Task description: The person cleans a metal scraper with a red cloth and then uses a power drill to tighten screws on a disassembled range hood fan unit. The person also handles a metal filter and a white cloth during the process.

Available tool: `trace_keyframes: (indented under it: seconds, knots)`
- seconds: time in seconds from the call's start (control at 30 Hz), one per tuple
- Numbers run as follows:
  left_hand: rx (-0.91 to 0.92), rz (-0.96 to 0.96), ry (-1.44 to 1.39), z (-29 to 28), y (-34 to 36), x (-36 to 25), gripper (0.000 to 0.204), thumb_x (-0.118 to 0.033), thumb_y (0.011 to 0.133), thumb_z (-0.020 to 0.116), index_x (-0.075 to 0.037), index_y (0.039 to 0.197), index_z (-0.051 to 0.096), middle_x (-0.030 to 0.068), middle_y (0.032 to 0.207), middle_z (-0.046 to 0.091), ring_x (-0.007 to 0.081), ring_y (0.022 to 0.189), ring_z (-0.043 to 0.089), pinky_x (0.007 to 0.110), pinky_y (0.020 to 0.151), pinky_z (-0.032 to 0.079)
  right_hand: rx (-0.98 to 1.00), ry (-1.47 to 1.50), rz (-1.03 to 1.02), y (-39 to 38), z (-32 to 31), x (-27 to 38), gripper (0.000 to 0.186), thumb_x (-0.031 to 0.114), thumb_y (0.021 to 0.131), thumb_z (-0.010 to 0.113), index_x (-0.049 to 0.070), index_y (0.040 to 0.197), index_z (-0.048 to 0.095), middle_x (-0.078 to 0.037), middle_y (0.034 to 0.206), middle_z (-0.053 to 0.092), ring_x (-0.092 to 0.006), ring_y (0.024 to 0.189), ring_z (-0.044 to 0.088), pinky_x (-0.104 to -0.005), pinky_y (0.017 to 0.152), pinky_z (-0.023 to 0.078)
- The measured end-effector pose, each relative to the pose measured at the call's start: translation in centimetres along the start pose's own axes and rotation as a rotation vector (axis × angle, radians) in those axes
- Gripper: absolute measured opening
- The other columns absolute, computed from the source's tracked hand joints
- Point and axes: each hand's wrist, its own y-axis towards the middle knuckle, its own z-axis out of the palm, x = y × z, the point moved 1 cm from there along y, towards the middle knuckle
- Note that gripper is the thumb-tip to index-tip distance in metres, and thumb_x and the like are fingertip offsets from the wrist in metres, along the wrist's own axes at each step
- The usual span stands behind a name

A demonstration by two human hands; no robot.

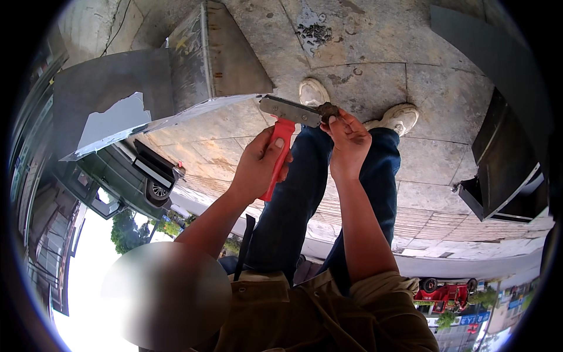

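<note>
My left hand (258, 164) is wrapped round the red handle of a scraper (280, 154), its thumb lying along the handle. The scraper's wide metal head (288, 111) points away from me and lies crosswise, close to the corner of a grey metal panel. At the head's right end, the fingers of my right hand (350, 145) pinch a dark brown, crumpled clump (327, 111) against the metal. Whether the clump is a rag or scraped-off matter, I cannot tell. Both hands are above my legs.
A folded grey metal housing (231, 56) with a pale, ragged patch (111, 123) stands at the left. Dark metal boxes (507, 158) stand at the right. A wet patch with dark bits (315, 34) marks the concrete floor ahead. My shoes (401, 119) stand below my hands.
</note>
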Motion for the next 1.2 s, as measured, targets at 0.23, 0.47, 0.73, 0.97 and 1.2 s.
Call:
trace_keyframes:
  seconds: [0.23,0.47,0.73,0.97,1.2]
  knots:
    - [-0.026,-0.086,-0.117,0.8,0.0,0.9,0.028,-0.025,0.095,0.042,-0.002,0.111,0.047,0.0065,0.075,0.054,0.0111,0.052,0.050,0.024,0.047,0.041,-0.016,0.047,0.000,0.0,-0.1,-0.1,0.012,-0.003,0.082,0.060,-0.004,0.094,0.059,-0.007,0.083,0.063,-0.0106,0.073,0.060,-0.0247,0.067,0.052]
    - [-0.021,-0.170,-0.375,2.3,0.0,1.5,0.027,-0.026,0.095,0.044,-0.002,0.108,0.048,0.0072,0.077,0.054,0.0119,0.053,0.049,0.025,0.048,0.040,-0.037,-0.003,-0.058,0.3,-0.7,-1.0,0.009,-0.004,0.081,0.061,-0.003,0.089,0.059,-0.008,0.082,0.065,-0.0122,0.073,0.062,-0.0273,0.072,0.053]
    - [0.005,-0.269,-0.728,4.2,0.1,2.2,0.024,-0.025,0.095,0.044,-0.004,0.106,0.047,0.0073,0.081,0.054,0.0121,0.056,0.047,0.024,0.049,0.040,-0.122,-0.065,-0.157,0.0,-0.3,-1.0,0.008,-0.006,0.078,0.063,-0.001,0.081,0.058,-0.007,0.079,0.064,-0.0096,0.073,0.060,-0.0215,0.073,0.049]
    - [-0.059,-0.138,-0.527,4.7,1.2,2.5,0.024,-0.027,0.095,0.043,-0.005,0.105,0.048,0.0070,0.078,0.054,0.0124,0.054,0.048,0.025,0.047,0.040,-0.139,-0.108,-0.107,0.2,-0.5,-1.1,0.009,-0.004,0.076,0.067,-0.003,0.079,0.059,-0.005,0.077,0.064,-0.0063,0.070,0.058,-0.0187,0.066,0.044]
    - [-0.076,0.058,-0.073,2.8,2.5,2.4,0.029,-0.026,0.096,0.041,-0.004,0.114,0.047,0.0057,0.075,0.054,0.0106,0.051,0.050,0.023,0.046,0.041,-0.110,-0.035,0.004,0.5,-0.7,-0.7,0.009,-0.005,0.075,0.066,-0.004,0.078,0.057,-0.008,0.075,0.063,-0.0101,0.067,0.059,-0.0208,0.065,0.047]
